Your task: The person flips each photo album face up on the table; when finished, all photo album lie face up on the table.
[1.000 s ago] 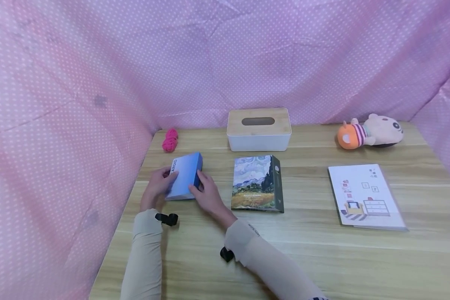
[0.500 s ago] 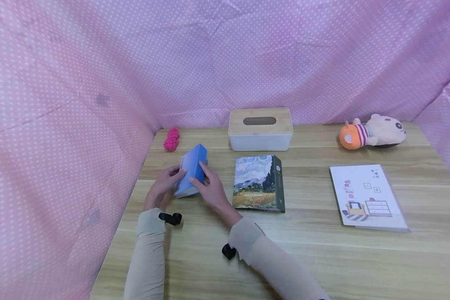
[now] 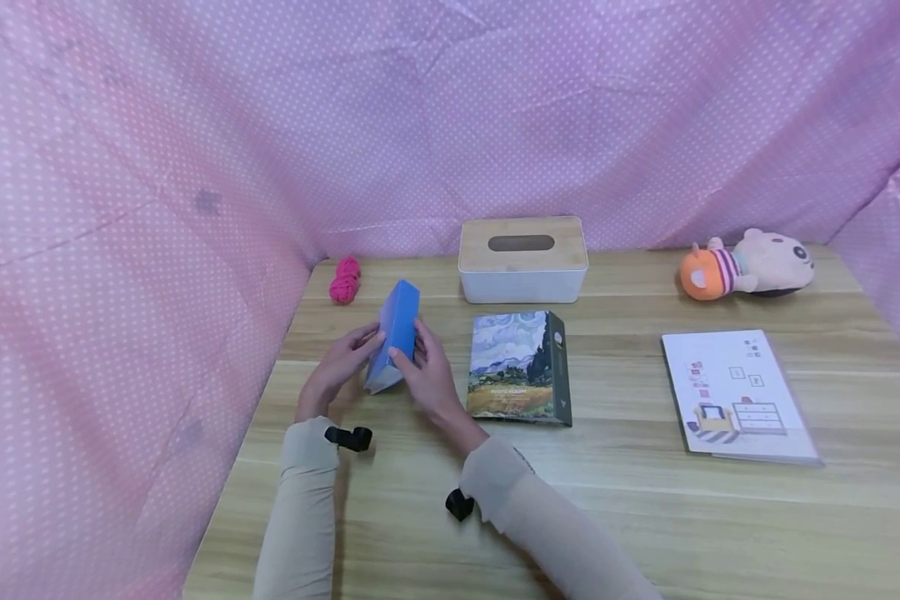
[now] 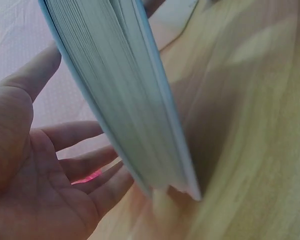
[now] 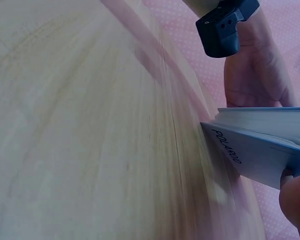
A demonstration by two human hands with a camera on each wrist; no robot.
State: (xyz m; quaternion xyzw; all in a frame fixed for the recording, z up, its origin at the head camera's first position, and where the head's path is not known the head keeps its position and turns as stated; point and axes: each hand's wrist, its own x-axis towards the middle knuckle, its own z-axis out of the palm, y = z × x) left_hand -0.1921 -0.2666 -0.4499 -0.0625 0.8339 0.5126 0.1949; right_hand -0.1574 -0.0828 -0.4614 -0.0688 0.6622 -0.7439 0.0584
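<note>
A blue photo album (image 3: pixel 400 321) marked POLAROID stands tilted on edge at the table's left, its spine turned up. Fairly straight fingers of my left hand (image 3: pixel 337 367) touch its left cover. From the other side my right hand (image 3: pixel 429 375) grips the spine part, thumb on the spine and fingers at the far cover. In the left wrist view the album's page edges (image 4: pixel 120 100) face the camera, beside the left hand (image 4: pixel 45 185). The right wrist view shows the lettered cover (image 5: pixel 250 152) with a right-hand digit (image 5: pixel 295 197) against it; the rest of that hand is out of frame.
Pink yarn (image 3: pixel 345 280) lies at the back left. A tissue box (image 3: pixel 522 283) with a wooden lid stands behind a landscape-covered photo album (image 3: pixel 508 367). Rightward are a white illustrated album (image 3: pixel 735 392) and a plush toy (image 3: pixel 746 265). A polka-dot pink curtain (image 3: pixel 450 125) borders the table.
The blue album has turned from lying with its front cover showing to standing tilted on edge, shifting slightly right. Both hands have moved a little right and away from me with it.
</note>
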